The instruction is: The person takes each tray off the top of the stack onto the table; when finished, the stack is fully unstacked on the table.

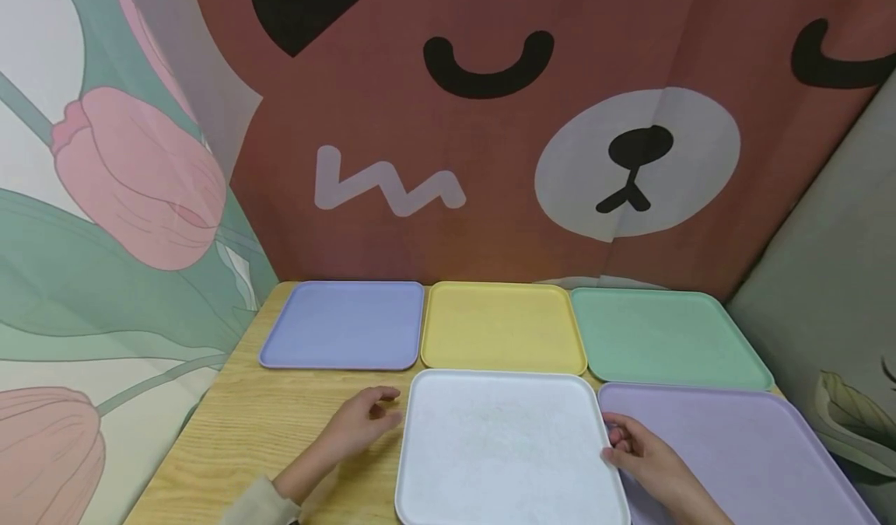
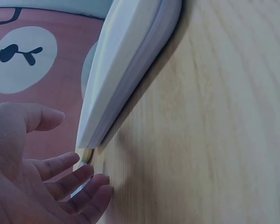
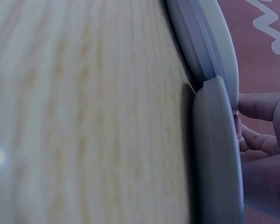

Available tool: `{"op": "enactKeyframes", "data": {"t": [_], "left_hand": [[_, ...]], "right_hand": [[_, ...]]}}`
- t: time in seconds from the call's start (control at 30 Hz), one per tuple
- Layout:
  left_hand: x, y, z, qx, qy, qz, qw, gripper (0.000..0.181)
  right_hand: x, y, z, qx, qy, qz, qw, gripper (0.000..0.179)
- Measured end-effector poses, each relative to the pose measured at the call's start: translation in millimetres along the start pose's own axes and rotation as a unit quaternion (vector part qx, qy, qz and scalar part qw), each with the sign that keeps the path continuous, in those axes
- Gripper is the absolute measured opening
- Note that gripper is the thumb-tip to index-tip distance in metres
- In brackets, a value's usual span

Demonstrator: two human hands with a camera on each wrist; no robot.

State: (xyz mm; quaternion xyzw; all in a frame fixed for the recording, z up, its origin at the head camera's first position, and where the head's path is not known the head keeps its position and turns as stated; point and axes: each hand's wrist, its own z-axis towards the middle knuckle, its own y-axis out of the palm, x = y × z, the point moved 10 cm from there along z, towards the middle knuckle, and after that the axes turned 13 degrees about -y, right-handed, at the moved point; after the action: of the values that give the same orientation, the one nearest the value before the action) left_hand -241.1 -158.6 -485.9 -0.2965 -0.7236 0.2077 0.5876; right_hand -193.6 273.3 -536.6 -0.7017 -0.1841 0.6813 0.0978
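Observation:
In the head view a white rectangular tray (image 1: 504, 447) lies on the wooden table, its near edge cut off by the frame. Seen from the side in the left wrist view, the white tray (image 2: 114, 70) has a second layer under it. My left hand (image 1: 357, 428) hovers just off its left edge, fingers loosely bent, with a gap to the rim. At the right rim my right hand (image 1: 647, 459) pinches the white tray between thumb and curled fingers; some fingertips are hidden. Below that hand lies a lilac tray (image 1: 721, 447), against the white tray's right side.
Behind, a blue-violet tray (image 1: 343, 327), a yellow tray (image 1: 504, 327) and a green tray (image 1: 672, 338) stand in a row along the table's back. Bare wooden tabletop (image 1: 231, 432) shows at left. A bear-print curtain (image 1: 392, 120) hangs behind the table.

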Motion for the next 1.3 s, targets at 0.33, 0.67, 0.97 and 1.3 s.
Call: {"op": "enactKeyframes", "data": {"t": [0.33,0.67,0.97,1.3], "left_hand": [[-2.6,8.5,-2.8,-0.01,0.0,0.014,0.9999,0.046],[0.7,16.8,-8.0,-0.022,0.016,0.029,0.9992,0.05],[-2.1,23.9,-6.9,-0.027,0.02,0.054,0.998,0.053],[2.7,31.1,-6.7,-0.024,0.026,0.067,0.9971,0.052]], "right_hand": [[3.7,1.6,-0.6,0.003,0.015,-0.006,0.9999,0.06],[3.4,2.8,-2.2,0.002,0.018,-0.004,0.9998,0.061],[1.6,2.7,-0.9,0.003,0.015,-0.01,0.9998,0.06],[-2.9,-0.5,-0.8,-0.001,0.002,-0.018,0.9998,0.062]]}}
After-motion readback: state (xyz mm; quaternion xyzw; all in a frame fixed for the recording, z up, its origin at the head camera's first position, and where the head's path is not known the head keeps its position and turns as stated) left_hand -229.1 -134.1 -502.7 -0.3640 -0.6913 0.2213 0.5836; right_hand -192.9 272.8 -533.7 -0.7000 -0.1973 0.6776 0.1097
